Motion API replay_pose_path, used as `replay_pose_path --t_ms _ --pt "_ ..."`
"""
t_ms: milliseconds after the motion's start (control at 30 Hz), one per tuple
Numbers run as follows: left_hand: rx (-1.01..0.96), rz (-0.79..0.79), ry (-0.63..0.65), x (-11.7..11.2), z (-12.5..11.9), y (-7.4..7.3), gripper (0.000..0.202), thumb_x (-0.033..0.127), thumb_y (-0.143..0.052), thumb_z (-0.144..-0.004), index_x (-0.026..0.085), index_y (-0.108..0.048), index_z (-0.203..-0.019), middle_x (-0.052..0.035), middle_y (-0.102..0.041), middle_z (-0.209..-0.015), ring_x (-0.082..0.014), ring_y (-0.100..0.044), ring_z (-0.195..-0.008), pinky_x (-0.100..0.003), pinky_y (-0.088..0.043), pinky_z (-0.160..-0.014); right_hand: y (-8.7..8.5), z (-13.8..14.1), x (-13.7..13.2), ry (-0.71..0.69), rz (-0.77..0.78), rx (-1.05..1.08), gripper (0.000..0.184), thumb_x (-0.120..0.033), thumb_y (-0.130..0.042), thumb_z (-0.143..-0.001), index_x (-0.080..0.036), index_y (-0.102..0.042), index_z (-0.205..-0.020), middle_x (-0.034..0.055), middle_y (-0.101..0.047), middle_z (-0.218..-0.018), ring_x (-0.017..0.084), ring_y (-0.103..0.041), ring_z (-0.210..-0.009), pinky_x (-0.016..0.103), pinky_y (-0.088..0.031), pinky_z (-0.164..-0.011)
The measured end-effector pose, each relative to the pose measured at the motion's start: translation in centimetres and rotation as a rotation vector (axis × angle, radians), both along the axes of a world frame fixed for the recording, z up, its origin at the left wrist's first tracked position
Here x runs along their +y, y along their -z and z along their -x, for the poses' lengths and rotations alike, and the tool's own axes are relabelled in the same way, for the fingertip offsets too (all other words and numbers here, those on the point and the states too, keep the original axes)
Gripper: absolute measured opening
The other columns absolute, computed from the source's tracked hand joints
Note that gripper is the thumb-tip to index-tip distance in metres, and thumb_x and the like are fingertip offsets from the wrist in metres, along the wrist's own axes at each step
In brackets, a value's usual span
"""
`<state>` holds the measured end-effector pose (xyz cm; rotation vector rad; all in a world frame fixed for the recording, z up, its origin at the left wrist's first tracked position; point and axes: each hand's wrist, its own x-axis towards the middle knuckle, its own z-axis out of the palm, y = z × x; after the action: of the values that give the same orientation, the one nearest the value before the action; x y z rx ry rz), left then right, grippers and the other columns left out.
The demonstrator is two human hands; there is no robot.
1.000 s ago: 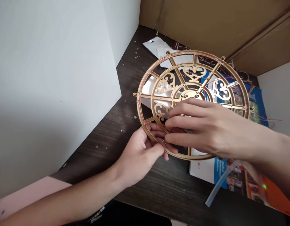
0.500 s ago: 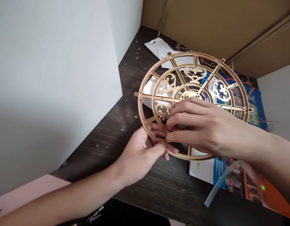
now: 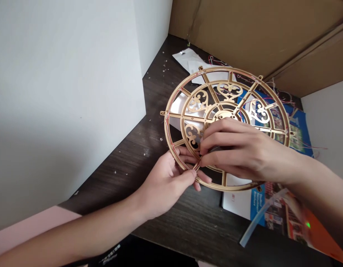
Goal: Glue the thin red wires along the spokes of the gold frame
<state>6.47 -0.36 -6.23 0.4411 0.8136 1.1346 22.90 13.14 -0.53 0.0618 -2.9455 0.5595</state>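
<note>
A round gold ornamental frame (image 3: 192, 118), with spokes and scrollwork, is held tilted above the table. Thin red and pale wires (image 3: 168, 129) run in the channel of its outer ring. My left hand (image 3: 167, 181) is closed round the near left rim, thumb on top and fingers underneath. Over the frame's lower middle, my right hand (image 3: 244, 148) is closed in a pinch at a short spoke close to my left thumb. Wire strands lead from the ring to its fingertips, which hide the strand ends. My right hand also covers part of the hub.
Under the frame are white packets (image 3: 189, 59) and a blue printed brochure (image 3: 305, 126). A translucent stick (image 3: 252, 224) and an orange object (image 3: 324, 233) with a green light lie at right. White panels (image 3: 77, 92) and a brown board (image 3: 244, 33) surround the dark table (image 3: 124, 155).
My right fingertips have shifted slightly up and inward along the spoke, away from my left thumb. The frame is tilted a little differently; my left hand keeps its hold. The view has shifted slightly.
</note>
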Motion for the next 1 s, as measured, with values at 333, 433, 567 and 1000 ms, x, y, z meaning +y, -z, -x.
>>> replay_pose_path --t_ms 333,433,567,1000 --pt "-0.016 0.0 -0.007 0.02 -0.12 -0.12 0.019 0.008 -0.062 -0.088 0.012 -0.054 -0.105 -0.003 -0.068 -0.084 -0.0107 -0.066 -0.068 -0.023 -0.053 -0.063 -0.43 0.18 -0.19 -0.009 -0.062 -0.031 0.02 -0.017 -0.05 -0.105 -0.016 -0.07 -0.104 0.0085 -0.067 -0.101 0.024 -0.055 -0.107 0.042 -0.049 -0.09" --pt "-0.004 0.011 -0.006 0.01 -0.07 -0.14 0.017 0.007 -0.061 -0.088 0.012 -0.055 -0.103 -0.0035 -0.069 -0.082 -0.0111 -0.066 -0.067 -0.025 -0.053 -0.063 -0.26 0.26 -0.28 -0.008 -0.093 -0.041 0.021 -0.018 -0.049 -0.106 -0.016 -0.07 -0.103 0.0083 -0.068 -0.101 0.024 -0.055 -0.106 0.042 -0.048 -0.088" --pt "0.019 0.032 -0.019 -0.12 -0.04 -0.2 0.017 0.008 -0.062 -0.087 0.013 -0.055 -0.101 -0.0037 -0.069 -0.081 -0.0115 -0.065 -0.065 -0.026 -0.053 -0.064 -0.1 0.26 -0.35 -0.014 -0.118 -0.004 0.021 -0.019 -0.048 -0.106 -0.017 -0.069 -0.102 0.0074 -0.068 -0.1 0.024 -0.056 -0.103 0.042 -0.047 -0.087" --pt "-0.037 0.026 0.011 -0.03 0.11 -0.2 0.029 0.007 -0.065 -0.081 0.012 -0.058 -0.109 -0.0072 -0.068 -0.104 -0.0149 -0.071 -0.081 -0.025 -0.056 -0.065 0.11 -0.18 -0.7 0.026 -0.058 0.073 0.013 -0.016 -0.053 -0.103 -0.014 -0.066 -0.1 0.0081 -0.067 -0.098 0.024 -0.057 -0.108 0.04 -0.051 -0.092"
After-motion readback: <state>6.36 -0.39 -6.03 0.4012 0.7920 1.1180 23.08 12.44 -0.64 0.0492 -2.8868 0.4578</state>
